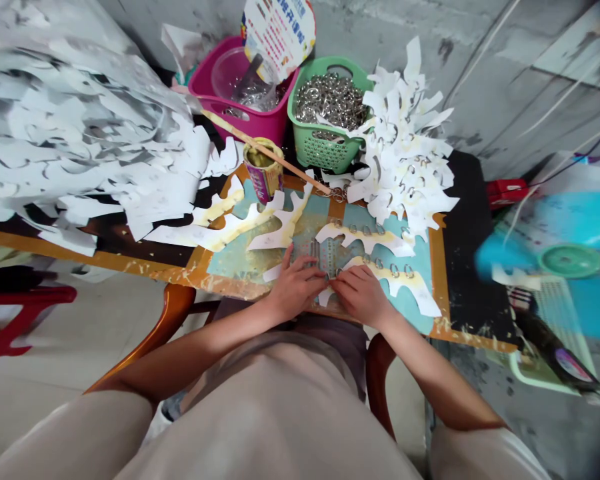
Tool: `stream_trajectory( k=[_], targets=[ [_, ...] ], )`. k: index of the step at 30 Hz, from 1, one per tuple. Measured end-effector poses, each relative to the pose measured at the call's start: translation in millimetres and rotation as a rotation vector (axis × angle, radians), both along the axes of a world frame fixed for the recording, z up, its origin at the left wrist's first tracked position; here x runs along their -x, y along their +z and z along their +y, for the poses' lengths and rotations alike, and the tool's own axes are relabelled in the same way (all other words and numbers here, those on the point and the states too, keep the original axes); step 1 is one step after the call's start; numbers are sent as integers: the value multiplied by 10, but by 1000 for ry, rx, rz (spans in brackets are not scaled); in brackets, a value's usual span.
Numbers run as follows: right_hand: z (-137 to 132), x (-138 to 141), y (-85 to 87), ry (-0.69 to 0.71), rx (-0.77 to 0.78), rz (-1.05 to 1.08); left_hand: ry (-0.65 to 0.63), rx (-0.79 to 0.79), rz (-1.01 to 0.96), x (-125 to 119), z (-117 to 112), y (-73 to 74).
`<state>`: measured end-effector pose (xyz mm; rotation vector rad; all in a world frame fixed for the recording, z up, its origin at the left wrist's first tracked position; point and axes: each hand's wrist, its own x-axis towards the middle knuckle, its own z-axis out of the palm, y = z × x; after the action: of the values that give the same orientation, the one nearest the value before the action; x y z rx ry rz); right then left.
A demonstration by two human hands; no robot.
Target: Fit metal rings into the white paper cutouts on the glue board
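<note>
My left hand and my right hand meet at the near side of the table, fingertips almost touching. Both are closed in a pinch on the edge of a white cut-out piece with yellowish glue along it. Several metal rings stand along that piece to the right of my right hand. A small ring sits between my fingertips, partly hidden. Just beyond lies another white piece with rings on its upper edge. Glue-smeared white pieces without visible rings lie beyond my left hand.
An open can stands at the back with a wooden stick across it. Behind are a pink basket and a green basket of metal rings. White pieces are heaped left and right.
</note>
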<state>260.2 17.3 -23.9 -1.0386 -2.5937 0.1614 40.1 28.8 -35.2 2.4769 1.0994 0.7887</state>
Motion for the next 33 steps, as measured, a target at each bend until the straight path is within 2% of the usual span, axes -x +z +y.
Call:
stream_trajectory(
  k=[4, 9, 15, 19, 22, 27, 30, 33],
  targets=[
    [74, -29, 5, 58, -19, -47, 17, 17, -37, -6, 12, -12],
    [73, -90, 34, 62, -65, -104, 10, -74, 30, 4, -12, -6],
    [-66, -73, 88, -96, 21, 243, 9, -80, 67, -22, -81, -2],
    [-154, -11, 54, -71, 75, 243, 34, -78, 52, -62, -110, 4],
    [-167, 25, -1, -88, 52, 233, 30, -84, 98, -70, -123, 10],
    [-144, 53, 10, -100, 51, 132, -29, 27, 32, 4, -95, 103],
    [-128, 56, 46, -87, 74, 124, 6, 89, -17, 52, 5, 186],
    [-120, 44, 54, -82, 79, 113, -7, 41, 97, 29, 162, 254]
  ],
)
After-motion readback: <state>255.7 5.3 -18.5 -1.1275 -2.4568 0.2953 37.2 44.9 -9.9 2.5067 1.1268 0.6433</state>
